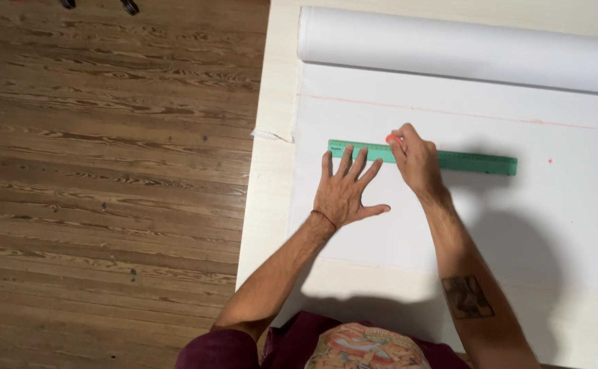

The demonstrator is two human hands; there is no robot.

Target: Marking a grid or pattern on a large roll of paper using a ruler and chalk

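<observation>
A green ruler (477, 162) lies flat on a sheet of white fabric (490, 225) spread over a pale table. My left hand (345, 191) is spread flat on the fabric, its fingertips pressing the ruler's left end. My right hand (415, 158) is closed on a small red-orange marking piece (395, 140), whose tip rests at the ruler's far edge near its middle. A faint orange line (449, 113) runs across the fabric above the ruler, and a small orange dot (550, 161) sits to the right of the ruler's end.
The rolled-up part of the white fabric (463, 51) lies across the back of the table. The table's left edge (254, 205) borders a wooden plank floor (107, 184). Two dark objects (97, 5) sit on the floor at the top left.
</observation>
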